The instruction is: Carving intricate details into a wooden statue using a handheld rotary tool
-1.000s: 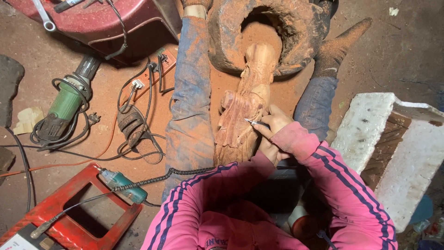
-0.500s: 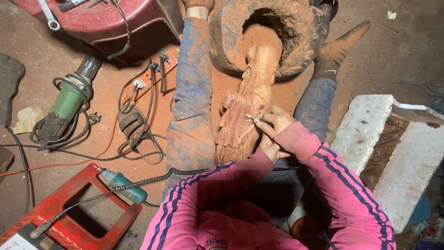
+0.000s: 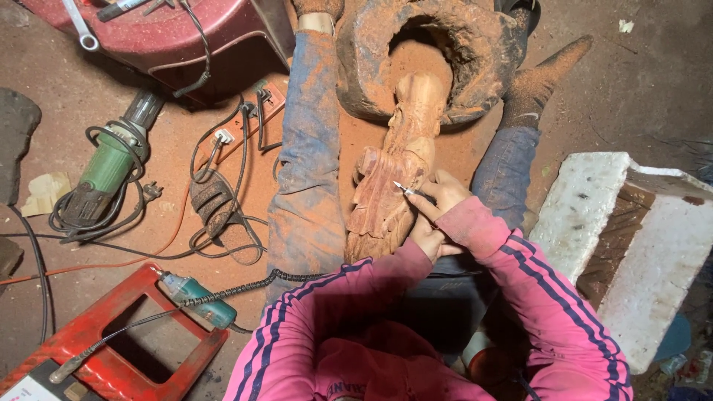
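A reddish wooden carving (image 3: pixel 394 178) lies between my legs, its far end resting in a hollowed log (image 3: pixel 445 44). My right hand (image 3: pixel 445 194) grips a slim carving tool (image 3: pixel 405 187) like a pen, tip touching the carving's right side. My left hand (image 3: pixel 425 239) sits just below, partly hidden by the pink sleeve, fingers curled against the carving's near edge beside the right wrist. Both arms wear pink sleeves with dark stripes.
Green angle grinder (image 3: pixel 111 160) with coiled cord lies left. A power strip (image 3: pixel 245 122) and tangled cables sit nearby. A red stool (image 3: pixel 111 349) holds a teal rotary tool (image 3: pixel 197 297). A red case (image 3: pixel 171 37) is at top. White foam block (image 3: pixel 639 245) stands right.
My right hand and the tool have shifted slightly along the carving; the view has barely moved otherwise.
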